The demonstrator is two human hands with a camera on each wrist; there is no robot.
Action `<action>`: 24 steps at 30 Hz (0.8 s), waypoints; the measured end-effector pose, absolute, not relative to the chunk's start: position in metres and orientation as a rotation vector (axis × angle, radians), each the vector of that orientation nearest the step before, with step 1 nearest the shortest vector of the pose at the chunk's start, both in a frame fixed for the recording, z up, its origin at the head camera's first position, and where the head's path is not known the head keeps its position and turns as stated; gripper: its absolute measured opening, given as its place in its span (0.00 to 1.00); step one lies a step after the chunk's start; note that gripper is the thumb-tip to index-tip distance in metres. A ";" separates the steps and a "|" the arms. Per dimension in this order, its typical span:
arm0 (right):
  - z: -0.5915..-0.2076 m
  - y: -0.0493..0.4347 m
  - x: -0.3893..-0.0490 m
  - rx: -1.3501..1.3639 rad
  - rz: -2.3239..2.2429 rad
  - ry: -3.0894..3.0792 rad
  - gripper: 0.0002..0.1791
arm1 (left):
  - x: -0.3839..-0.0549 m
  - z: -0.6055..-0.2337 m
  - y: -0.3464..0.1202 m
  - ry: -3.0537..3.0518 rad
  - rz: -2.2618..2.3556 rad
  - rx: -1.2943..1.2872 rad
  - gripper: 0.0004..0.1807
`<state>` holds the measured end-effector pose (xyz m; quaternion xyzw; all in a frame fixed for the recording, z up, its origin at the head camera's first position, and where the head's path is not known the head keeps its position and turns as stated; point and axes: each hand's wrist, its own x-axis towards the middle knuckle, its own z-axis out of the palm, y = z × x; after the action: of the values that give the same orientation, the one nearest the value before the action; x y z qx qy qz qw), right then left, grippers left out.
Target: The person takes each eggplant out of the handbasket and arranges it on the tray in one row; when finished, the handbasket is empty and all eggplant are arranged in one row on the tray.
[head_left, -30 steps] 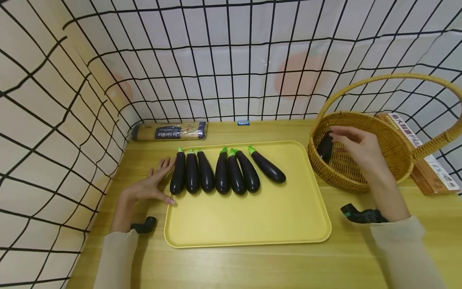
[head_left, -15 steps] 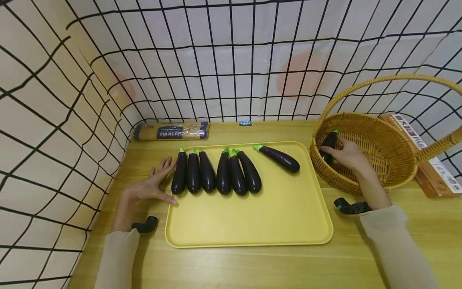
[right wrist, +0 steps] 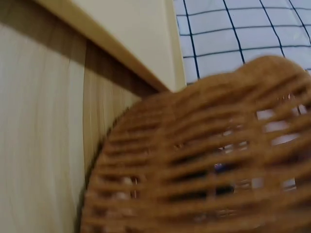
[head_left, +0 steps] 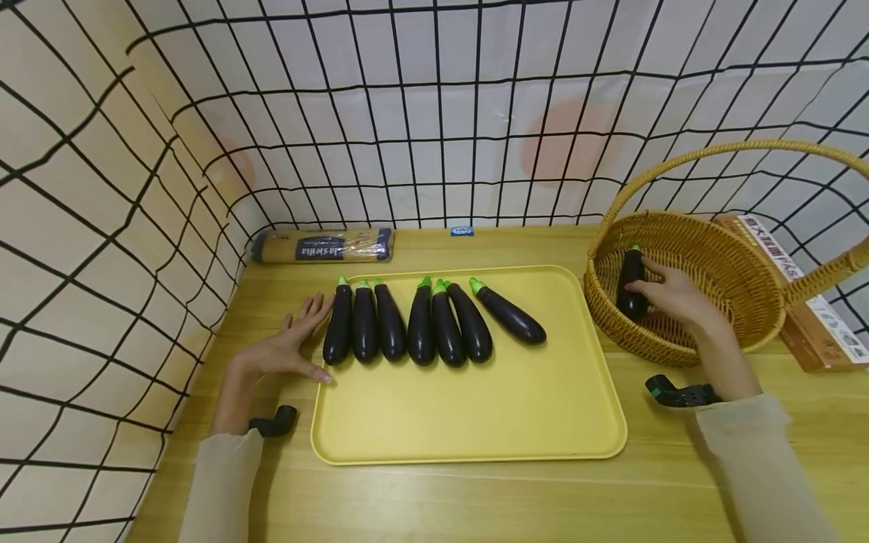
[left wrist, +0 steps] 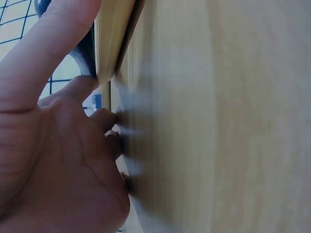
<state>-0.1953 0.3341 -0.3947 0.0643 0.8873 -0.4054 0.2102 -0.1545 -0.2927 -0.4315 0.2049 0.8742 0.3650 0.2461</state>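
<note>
On the yellow tray lie several eggplants in a row, stems toward the back. The rightmost eggplant lies apart, slanted. My left hand rests at the tray's left edge, fingers spread, thumb over the rim, fingertips close to the leftmost eggplant. In the left wrist view, that hand is beside the tray's side with its fingertips down at the table. My right hand reaches into the wicker basket and holds an eggplant near its left wall. In the right wrist view the basket wall hides the hand.
The basket's tall arched handle rises over its opening. A flat printed box lies behind and right of the basket. At the back left lies a pasta packet. Black wire mesh encloses the back and left.
My right hand has lowered into the basket and shifted its eggplant slightly right, turning it more lengthwise. On the tray, the rightmost eggplant has rolled right, then back. The left hand has stayed put.
</note>
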 end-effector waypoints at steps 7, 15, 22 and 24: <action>-0.395 0.346 -0.191 0.177 -1.095 2.456 0.42 | -0.155 -0.432 -0.293 2.380 1.000 0.561 0.76; -0.397 0.349 -0.186 0.147 -0.963 2.582 0.38 | -0.155 -0.432 -0.293 2.375 1.007 0.563 0.76; -0.401 0.350 -0.184 0.084 -0.807 2.717 0.41 | -0.154 -0.432 -0.293 2.369 1.022 0.564 0.76; -0.401 0.350 -0.183 0.089 -0.826 2.721 0.41 | -0.155 -0.432 -0.293 2.368 1.023 0.564 0.76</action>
<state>-0.1828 0.3501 -0.4013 0.0311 0.9459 -0.2871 0.1480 -0.1546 -0.2927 -0.4322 0.2069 0.8688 0.3754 0.2481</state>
